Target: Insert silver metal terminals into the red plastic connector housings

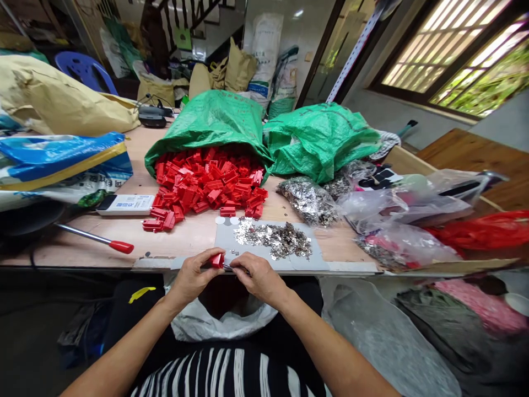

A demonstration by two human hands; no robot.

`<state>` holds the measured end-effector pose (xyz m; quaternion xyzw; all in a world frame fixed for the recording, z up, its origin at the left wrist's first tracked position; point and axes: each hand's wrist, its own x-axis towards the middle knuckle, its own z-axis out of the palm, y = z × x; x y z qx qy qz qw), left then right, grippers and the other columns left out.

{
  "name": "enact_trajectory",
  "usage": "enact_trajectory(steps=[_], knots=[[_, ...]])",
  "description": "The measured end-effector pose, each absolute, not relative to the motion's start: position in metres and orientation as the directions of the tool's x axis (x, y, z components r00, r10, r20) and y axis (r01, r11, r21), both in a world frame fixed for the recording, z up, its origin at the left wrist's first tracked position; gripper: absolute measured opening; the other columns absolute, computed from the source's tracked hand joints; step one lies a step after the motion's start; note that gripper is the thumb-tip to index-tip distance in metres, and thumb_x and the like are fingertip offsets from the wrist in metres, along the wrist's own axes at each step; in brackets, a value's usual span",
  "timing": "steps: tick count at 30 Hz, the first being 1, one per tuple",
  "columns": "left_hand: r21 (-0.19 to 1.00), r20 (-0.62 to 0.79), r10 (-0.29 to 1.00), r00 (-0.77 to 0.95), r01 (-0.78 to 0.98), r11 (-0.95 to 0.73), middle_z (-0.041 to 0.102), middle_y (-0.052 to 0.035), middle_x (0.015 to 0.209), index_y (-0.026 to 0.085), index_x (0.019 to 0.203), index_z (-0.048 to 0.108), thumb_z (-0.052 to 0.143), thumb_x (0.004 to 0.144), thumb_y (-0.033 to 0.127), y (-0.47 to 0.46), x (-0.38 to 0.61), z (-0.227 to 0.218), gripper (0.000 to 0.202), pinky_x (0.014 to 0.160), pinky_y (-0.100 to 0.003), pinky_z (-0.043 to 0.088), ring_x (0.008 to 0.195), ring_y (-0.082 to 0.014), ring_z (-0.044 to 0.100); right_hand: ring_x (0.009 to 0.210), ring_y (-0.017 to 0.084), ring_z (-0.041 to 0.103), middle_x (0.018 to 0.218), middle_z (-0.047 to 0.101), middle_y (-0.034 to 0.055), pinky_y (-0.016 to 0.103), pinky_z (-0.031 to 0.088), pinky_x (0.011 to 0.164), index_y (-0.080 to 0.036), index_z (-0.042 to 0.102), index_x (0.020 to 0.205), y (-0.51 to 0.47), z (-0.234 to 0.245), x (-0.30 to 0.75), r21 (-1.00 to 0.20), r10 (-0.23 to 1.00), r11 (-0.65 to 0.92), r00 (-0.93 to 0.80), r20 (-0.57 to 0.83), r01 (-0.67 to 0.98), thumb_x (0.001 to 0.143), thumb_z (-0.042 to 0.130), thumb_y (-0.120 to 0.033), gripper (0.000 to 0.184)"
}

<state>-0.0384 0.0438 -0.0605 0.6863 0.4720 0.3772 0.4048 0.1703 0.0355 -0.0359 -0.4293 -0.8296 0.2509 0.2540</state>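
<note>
At the near edge of the worktop (pixel 188 242), your left hand (pixel 192 281) has its grip clamped on a small, glossy red, blocky piece (pixel 217 260), your right hand (pixel 259 278) pinching a slim metallic item (pixel 227 267) just beside it; beyond, silvery bits (pixel 285 238), then heaped red pieces (pixel 210 184).

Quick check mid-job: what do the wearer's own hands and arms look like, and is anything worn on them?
The left hand and right hand wear no gloves. The forearms have no sleeves in view, and no watch or bracelet shows; rings are too small to tell. The top is black with white stripes.
</note>
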Motion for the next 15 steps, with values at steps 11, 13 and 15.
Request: enact_trajectory(steps=[11,13,15], knots=[[0.922,0.128,0.949,0.288,0.318,-0.22,0.071,-0.0027,0.101,0.022,0.107,0.066,0.07,0.075,0.025,0.044,-0.039,-0.064,0.032,0.087,-0.03,0.049,0.092,-0.0193,0.066,0.084,0.016,0.06,0.09,0.064,0.0047,0.026,0.044,0.077,-0.019,0.065,0.094,0.024,-0.015,0.149,-0.538,0.941,0.28,-0.338,-0.009,0.795,0.089,0.052,-0.014,0.014],[0.927,0.128,0.952,0.278,0.309,-0.215,0.071,-0.0029,0.102,0.022,0.107,0.066,0.069,0.076,0.025,0.044,-0.038,-0.065,0.031,0.087,-0.03,0.049,0.092,-0.0194,0.066,0.084,0.017,0.06,0.091,0.064,0.0052,0.027,0.044,0.076,-0.018,0.064,0.093,0.021,-0.012,0.141,-0.52,0.958,0.227,-0.284,-0.031,0.824,0.089,0.05,-0.014,0.015],[0.933,0.128,0.953,0.276,0.293,-0.211,0.07,-0.003,0.102,0.022,0.106,0.066,0.068,0.077,0.025,0.044,-0.037,-0.064,0.03,0.087,-0.031,0.049,0.092,-0.0194,0.066,0.085,0.018,0.06,0.092,0.064,0.0059,0.027,0.043,0.076,-0.018,0.063,0.093,0.02,-0.012,0.135,-0.514,0.968,0.198,-0.248,-0.031,0.835,0.089,0.049,-0.013,0.015]])
